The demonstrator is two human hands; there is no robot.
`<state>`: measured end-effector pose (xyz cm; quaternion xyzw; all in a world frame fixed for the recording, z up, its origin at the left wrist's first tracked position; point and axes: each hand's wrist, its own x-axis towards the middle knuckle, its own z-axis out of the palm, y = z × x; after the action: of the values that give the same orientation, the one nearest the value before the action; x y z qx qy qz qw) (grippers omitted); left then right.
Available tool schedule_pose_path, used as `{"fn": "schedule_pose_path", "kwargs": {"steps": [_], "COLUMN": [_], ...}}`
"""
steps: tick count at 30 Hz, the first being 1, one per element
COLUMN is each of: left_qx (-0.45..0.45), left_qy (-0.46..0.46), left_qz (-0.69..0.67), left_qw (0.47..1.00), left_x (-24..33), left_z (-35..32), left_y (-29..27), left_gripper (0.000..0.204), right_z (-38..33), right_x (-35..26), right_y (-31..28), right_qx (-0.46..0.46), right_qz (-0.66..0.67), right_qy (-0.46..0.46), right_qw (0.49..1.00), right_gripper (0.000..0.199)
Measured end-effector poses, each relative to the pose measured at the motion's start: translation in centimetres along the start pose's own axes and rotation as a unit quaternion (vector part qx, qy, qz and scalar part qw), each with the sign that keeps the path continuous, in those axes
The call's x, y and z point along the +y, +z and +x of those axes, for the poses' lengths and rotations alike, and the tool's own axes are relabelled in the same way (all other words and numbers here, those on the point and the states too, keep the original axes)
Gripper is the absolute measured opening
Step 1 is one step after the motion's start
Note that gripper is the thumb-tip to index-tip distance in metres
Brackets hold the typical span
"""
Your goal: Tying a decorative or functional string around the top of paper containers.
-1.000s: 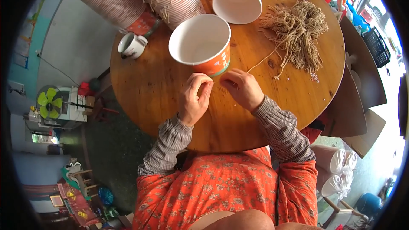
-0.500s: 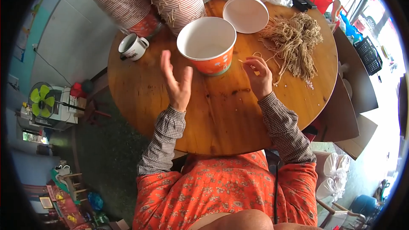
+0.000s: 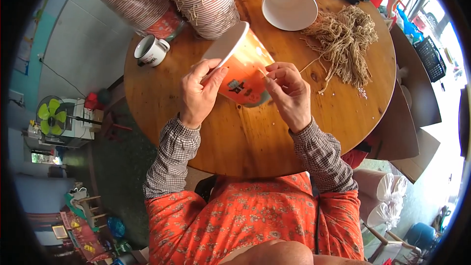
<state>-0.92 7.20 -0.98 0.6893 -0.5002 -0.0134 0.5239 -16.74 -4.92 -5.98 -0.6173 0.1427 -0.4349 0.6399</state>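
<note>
1. Head view, landmark: the round brown wooden table [image 3: 255, 137], which fills the middle of the picture, the person seated at its near edge.
2. Large orange-and-white paper bucket [image 3: 240, 66] is tipped on its side over the table's centre, open mouth pointing to the table's far left, base toward the near side (whether the base touches the wood, cannot tell).
3. Left hand [image 3: 198, 93] grasps the bucket, palm on the orange wall, fingers curled over the white rim.
4. Right hand [image 3: 289, 93] is pinched at the bucket's right wall, fingertips closed on a thin tan string [image 3: 261, 72] laid against the side.
5. Both forearms in grey checked sleeves [image 3: 171, 162] come in over the table's near edge.
6. Loose pile of tan fibre strings [image 3: 346, 44] lies on the table's far right part, a few strands trailing toward the centre.
7. A second white paper bucket [image 3: 289, 7], mouth up, stands on the table's far side, just left of the string pile.
8. Stacks of nested orange-and-white striped paper buckets [image 3: 201, 0] lie along the table's far left edge (tipped over, rims facing away).
9. White ceramic mug with a handle [image 3: 149, 50] sits on the table's left edge, near the stacks.
10. Green-bladed electric fan [image 3: 51, 118] stands on the floor well off the table's left side.
</note>
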Motion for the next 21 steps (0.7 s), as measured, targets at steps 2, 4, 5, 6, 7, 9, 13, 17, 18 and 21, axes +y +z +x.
{"fn": "schedule_pose_path", "kwargs": {"steps": [2, 4, 5, 6, 7, 9, 13, 17, 18, 21], "left_qx": [-0.01, -0.036, -0.06, -0.063, -0.071, -0.118, -0.171, -0.187, -0.215, -0.214], "left_qy": [0.05, 0.03, 0.009, 0.009, 0.045, 0.036, 0.078, 0.17, 0.156, 0.163], "left_qz": [0.039, 0.023, 0.005, 0.005, 0.015, 0.041, 0.07, 0.256, 0.282, 0.324], "left_qw": [0.998, 0.999, 0.998, 0.998, 0.996, 0.992, 0.98, 0.933, 0.922, 0.907], "left_x": [0.2, 0.9, 1.3, 1.5, 1.6, 2.2, 2.1, 2.3, 2.5, 0.6], "left_z": [0.0, 0.0, 0.0, -0.1, -0.1, -0.6, -0.6, -0.5, -0.6, -0.9], "left_y": [-0.1, -0.4, -0.4, -0.4, -0.2, 0.0, 2.1, -0.3, -1.4, -3.4], "left_gripper": [0.014, 0.016, 0.018, 0.018, 0.024, 0.04, 0.053, 0.067, 0.068, 0.046], "right_z": [-0.1, -0.2, -0.3, -0.2, 0.0, 0.5, 0.5, 0.4, 0.4, 0.1], "right_x": [-0.2, -1.0, -1.5, -1.6, -0.9, 0.0, 2.3, 2.5, 1.6, 1.0], "right_y": [0.4, 0.7, 0.8, 0.8, 0.7, 0.2, -0.8, -2.5, -2.7, -2.5], "right_qx": [-0.006, -0.011, -0.017, -0.021, -0.022, -0.034, -0.017, -0.026, -0.032, -0.054], "right_qz": [-0.042, -0.058, -0.077, -0.074, -0.102, -0.127, 0.079, 0.006, 0.035, 0.069], "right_qy": [-0.038, -0.04, -0.043, -0.028, -0.084, -0.12, 0.036, 0.105, 0.157, 0.203], "right_qw": [0.998, 0.997, 0.996, 0.997, 0.991, 0.984, 0.996, 0.994, 0.986, 0.975], "right_gripper": [0.007, 0.007, 0.007, 0.007, 0.006, 0.007, 0.012, 0.015, 0.014, 0.013]}}
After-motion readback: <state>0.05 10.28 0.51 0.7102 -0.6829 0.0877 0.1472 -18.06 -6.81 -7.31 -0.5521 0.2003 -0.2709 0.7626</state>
